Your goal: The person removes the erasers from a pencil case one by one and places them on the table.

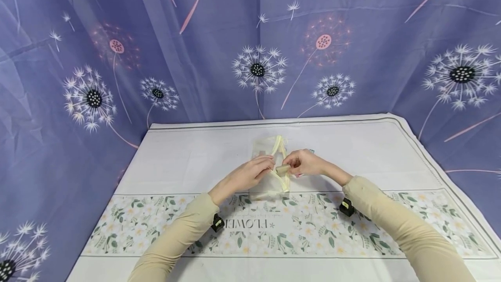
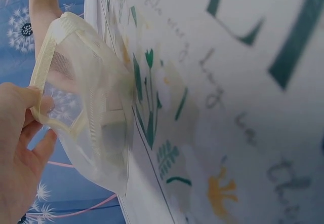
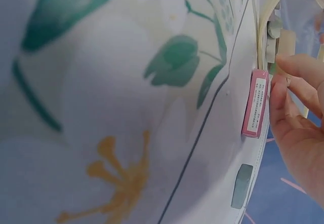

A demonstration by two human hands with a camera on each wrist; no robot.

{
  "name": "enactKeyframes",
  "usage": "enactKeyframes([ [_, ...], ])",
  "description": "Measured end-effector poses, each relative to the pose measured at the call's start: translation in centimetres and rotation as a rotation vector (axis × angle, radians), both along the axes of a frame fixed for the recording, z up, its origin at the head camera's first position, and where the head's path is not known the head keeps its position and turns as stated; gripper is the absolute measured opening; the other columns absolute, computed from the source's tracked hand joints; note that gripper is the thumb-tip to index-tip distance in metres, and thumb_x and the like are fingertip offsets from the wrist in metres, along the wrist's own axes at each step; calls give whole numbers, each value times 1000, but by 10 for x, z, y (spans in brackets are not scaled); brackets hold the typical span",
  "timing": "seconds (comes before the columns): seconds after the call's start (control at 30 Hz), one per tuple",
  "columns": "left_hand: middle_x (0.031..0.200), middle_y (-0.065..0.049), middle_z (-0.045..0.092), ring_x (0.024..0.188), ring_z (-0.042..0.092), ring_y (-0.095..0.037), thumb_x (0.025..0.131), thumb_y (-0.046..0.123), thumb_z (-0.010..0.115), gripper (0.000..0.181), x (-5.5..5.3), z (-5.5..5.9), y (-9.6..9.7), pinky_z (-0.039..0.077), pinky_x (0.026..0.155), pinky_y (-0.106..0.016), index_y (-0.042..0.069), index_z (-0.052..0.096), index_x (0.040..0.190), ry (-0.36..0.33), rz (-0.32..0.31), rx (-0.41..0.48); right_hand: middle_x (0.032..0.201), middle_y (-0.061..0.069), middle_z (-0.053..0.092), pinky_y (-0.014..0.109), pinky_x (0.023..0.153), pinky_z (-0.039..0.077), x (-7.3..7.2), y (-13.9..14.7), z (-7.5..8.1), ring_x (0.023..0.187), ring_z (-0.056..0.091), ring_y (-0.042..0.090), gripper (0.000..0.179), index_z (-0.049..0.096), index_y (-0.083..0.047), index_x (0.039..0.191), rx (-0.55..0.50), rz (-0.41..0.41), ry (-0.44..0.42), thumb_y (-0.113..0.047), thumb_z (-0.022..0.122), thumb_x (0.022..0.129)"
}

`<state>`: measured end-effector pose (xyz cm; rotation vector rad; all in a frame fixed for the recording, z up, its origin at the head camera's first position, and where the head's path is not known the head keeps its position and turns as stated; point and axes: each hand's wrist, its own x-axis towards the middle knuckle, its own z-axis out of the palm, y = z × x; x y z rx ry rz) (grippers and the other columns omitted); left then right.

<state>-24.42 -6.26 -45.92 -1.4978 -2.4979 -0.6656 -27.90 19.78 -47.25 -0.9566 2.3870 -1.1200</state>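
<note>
A see-through mesh bag (image 1: 260,191) with cream trim lies on the table, its mouth facing right. My left hand (image 1: 252,172) pinches the trim of the mouth between thumb and fingers; the left wrist view shows this grip on the bag (image 2: 83,92). At the opening, my right hand (image 1: 307,162) holds a small tan block (image 1: 282,169) in its fingertips. The right wrist view shows the same tan block (image 3: 287,42), partly covered by the fingers. Through the mesh, a greyish block (image 2: 112,130) is dimly visible inside the bag.
Just below the right hand, a pink box (image 3: 255,105) with a white label lies on the table. A grey-green block (image 3: 242,186) lies near it. The white tablecloth (image 1: 203,156) has a floral band, and a blue dandelion curtain (image 1: 211,77) hangs behind.
</note>
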Motion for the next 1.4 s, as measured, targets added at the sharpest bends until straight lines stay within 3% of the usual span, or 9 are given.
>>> enactKeyframes([
  [0.2,118,-10,64,132,50,-26,99,5,51,12,0,0,0,35,119,-30,5,63,104,0,0,-16,78,5,65,17,42,47,1,0,3,54,61,16,22,71,-7,106,23,-15,16,-1,67,86],
  [0.43,118,-10,64,132,50,-26,98,4,53,11,0,-2,0,36,118,-29,4,63,103,4,0,0,70,3,66,18,41,45,-1,2,1,53,59,14,22,70,-8,106,38,-29,41,-3,69,84],
  [0.67,116,-12,65,131,51,-28,98,4,53,10,-1,-4,1,37,117,-30,4,62,101,17,-19,16,71,9,67,18,42,44,1,2,2,52,57,16,23,69,-6,106,18,-33,10,1,67,84],
  [1.07,119,-11,64,131,52,-27,98,4,53,11,1,2,1,37,117,-28,4,63,103,31,-11,3,76,3,65,17,46,47,1,8,4,60,56,8,28,70,-7,105,38,-66,42,1,70,78],
  [1.4,118,-9,64,131,51,-26,98,5,52,12,1,3,1,36,118,-28,4,63,105,28,-5,-12,85,13,69,21,49,52,2,13,2,66,64,14,22,70,-2,106,0,-57,22,-6,72,85],
])
